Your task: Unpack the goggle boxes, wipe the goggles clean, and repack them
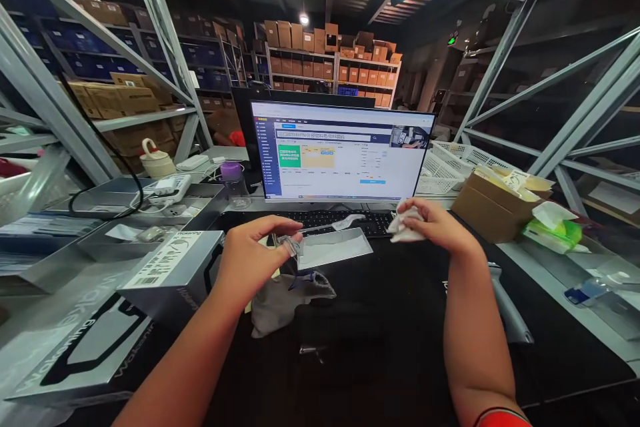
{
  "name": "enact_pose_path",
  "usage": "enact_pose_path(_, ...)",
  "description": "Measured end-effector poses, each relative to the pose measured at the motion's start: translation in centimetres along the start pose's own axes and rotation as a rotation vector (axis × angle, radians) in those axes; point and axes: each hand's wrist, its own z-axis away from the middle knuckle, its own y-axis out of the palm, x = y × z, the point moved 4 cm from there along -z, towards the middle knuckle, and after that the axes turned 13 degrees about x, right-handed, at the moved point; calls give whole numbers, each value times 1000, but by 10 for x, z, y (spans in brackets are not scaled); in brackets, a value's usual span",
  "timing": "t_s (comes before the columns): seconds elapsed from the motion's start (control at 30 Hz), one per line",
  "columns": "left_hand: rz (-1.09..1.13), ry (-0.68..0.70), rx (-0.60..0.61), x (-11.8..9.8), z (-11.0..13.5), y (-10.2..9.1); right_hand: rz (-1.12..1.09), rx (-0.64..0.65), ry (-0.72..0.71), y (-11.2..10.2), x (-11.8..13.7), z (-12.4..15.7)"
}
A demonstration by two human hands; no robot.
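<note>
My left hand (257, 247) is closed in a pinch on a pair of clear-lensed glasses (293, 245), held just above the black desk mat (390, 320). One thin temple arm (345, 221) stretches right toward the keyboard (330, 219). My right hand (430, 221) is closed around a crumpled white tissue (404, 225) beside the keyboard's right end. Under the glasses lie a flat grey envelope (337, 248) and a grey cloth pouch (285, 300).
A monitor (340, 150) stands behind the keyboard. Grey product boxes (170, 273) lie at the left. A cardboard box (493, 207), a green tissue pack (555, 230) and white baskets (450, 163) sit at the right. A purple-capped bottle (234, 183) stands by the monitor. Metal shelving surrounds the desk.
</note>
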Motion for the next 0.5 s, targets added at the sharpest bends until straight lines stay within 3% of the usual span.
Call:
enact_pose_path(0.1, -5, -39, -7, 2, -2, 4, 367, -28, 299, -6, -12, 1)
enact_pose_path(0.17, -15, -46, -2, 2, -3, 8, 427, -113, 304, 3, 4, 4)
enact_pose_path(0.27, -45, -41, 3, 2, -4, 14, 423, -203, -9, 35, 49, 11)
enact_pose_path(0.37, -70, -33, 27, 3, -4, 20, 375, -177, -384, 72, 88, 18)
enact_pose_path(0.5, -59, -16, 48, 2, -2, 23, 365, -191, -574, 92, 102, 17)
